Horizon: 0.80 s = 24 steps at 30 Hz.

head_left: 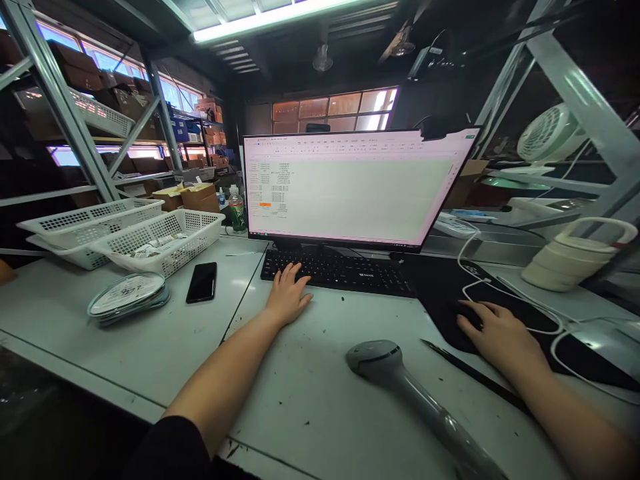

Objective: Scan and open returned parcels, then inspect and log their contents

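My left hand [289, 293] lies with its fingers spread over the left end of a black keyboard [357, 273]. Behind the keyboard stands a wide monitor [350, 190] showing a spreadsheet with rows of text and one orange cell. On the right, my right hand [503, 333] is curled over a dark computer mouse [471, 316], mostly hidden under the fingers, on a black mouse pad [433, 283]. A grey handheld barcode scanner [400, 377] rests on the table between my forearms. Beside my right forearm lies a thin dark pen-like stick [467, 369].
Left of the keyboard are a black phone [201, 283], a stack of round lidded pieces [129, 297] and white perforated baskets [173, 243]. A green-labelled bottle [237, 210] stands by the monitor. White cables [537, 310], a cream lidded cup [563, 260] and a fan [550, 137] are right.
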Each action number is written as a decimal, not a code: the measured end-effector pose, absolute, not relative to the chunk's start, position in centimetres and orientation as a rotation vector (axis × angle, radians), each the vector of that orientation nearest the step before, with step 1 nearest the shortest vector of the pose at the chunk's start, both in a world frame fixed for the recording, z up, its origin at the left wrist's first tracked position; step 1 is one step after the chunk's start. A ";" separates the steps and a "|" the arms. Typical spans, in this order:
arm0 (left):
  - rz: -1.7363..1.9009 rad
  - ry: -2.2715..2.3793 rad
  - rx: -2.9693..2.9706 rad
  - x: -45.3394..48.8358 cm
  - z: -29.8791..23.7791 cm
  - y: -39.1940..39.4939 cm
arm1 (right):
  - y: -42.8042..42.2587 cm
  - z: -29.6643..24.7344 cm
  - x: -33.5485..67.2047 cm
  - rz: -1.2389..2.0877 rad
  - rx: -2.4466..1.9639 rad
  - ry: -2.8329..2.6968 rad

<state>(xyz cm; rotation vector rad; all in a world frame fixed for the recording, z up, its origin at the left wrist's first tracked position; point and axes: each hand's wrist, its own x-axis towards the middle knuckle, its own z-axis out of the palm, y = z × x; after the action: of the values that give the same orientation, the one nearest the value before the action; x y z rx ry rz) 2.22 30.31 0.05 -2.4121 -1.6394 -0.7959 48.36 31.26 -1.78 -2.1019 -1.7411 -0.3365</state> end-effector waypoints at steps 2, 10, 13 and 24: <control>-0.794 -1.643 -2.423 2.2 0.1 30.3 | 31.2 -1.8 48.4 -0.323 -2.116 -1.744; -0.786 -1.623 -2.457 2.0 0.1 30.3 | 31.0 -1.5 48.0 -0.352 -2.123 -1.744; -0.746 -1.572 -2.522 1.9 0.1 30.3 | 30.7 -1.3 47.6 -0.355 -2.131 -1.763; -0.971 -1.870 -2.189 1.0 0.0 31.6 | 29.8 -0.7 46.4 -0.353 -2.169 -1.754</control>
<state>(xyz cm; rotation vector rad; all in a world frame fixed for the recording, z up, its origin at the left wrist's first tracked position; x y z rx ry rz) 0.97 31.60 -0.02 -2.1890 -1.8703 -0.9709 46.42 29.77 -0.66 -2.1692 -1.7540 -0.3530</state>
